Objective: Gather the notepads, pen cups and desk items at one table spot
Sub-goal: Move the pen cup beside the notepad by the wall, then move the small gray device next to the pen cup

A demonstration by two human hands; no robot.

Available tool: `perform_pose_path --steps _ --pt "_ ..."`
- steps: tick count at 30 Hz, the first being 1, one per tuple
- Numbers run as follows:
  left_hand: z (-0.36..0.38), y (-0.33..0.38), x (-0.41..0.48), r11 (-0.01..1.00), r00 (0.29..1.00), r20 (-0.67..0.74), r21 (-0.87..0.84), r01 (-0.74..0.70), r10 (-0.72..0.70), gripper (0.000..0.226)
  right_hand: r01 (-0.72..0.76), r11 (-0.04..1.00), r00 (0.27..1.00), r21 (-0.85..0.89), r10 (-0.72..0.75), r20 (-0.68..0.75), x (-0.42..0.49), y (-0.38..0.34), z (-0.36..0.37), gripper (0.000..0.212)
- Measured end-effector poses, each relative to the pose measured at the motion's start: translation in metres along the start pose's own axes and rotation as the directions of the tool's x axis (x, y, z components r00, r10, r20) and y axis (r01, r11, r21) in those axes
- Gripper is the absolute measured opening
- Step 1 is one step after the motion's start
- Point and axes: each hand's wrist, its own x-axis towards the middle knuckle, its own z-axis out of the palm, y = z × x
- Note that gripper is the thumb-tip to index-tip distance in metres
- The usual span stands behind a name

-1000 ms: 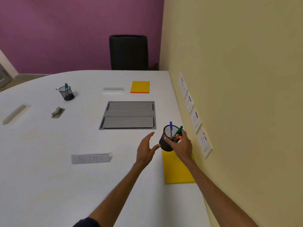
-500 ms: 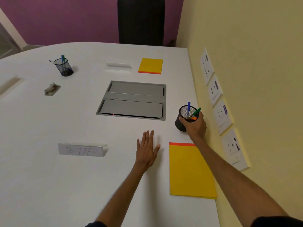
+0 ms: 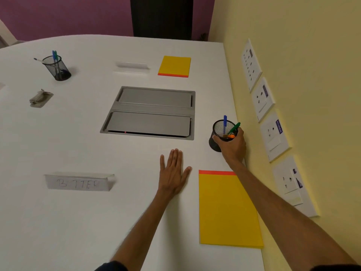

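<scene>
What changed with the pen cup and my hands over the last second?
The right hand, still gripping the near pen cup, moved it from the near notepad to the table beyond. The left hand dropped from beside the cup to lie flat on the table. The far pen cup and far notepad stayed put.

Bare left hand (image 3: pixel 172 173), bare right hand (image 3: pixel 232 145), bare forearms (image 3: pixel 148 218), dark sleeve hems (image 3: pixel 111 266)

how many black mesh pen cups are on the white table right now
2. One black mesh pen cup stands by the yellow wall, gripped by the right hand; the second pen cup stands at the white table's far left. None looks hidden.
</scene>
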Motion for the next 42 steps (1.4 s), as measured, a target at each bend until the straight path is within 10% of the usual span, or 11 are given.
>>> perform_pose_path --steps 20,27,42 --pt "-0.028 -0.011 -0.054 0.997 0.999 0.042 -0.073 0.012 -0.009 0.079 -0.242 0.957 0.969 0.162 0.229 0.094 -0.074 0.003 -0.013 0.087" --pt "-0.102 -0.021 -0.100 0.987 0.996 -0.050 -0.146 0.071 -0.079 0.064 -0.122 0.966 0.973 0.230 0.070 0.222 -0.155 -0.037 -0.025 0.042" --pt "-0.269 -0.111 -0.257 0.983 0.938 -0.325 -0.171 0.071 -0.124 0.051 0.023 0.931 0.874 0.365 -0.196 0.445 -0.311 -0.192 0.008 0.037"
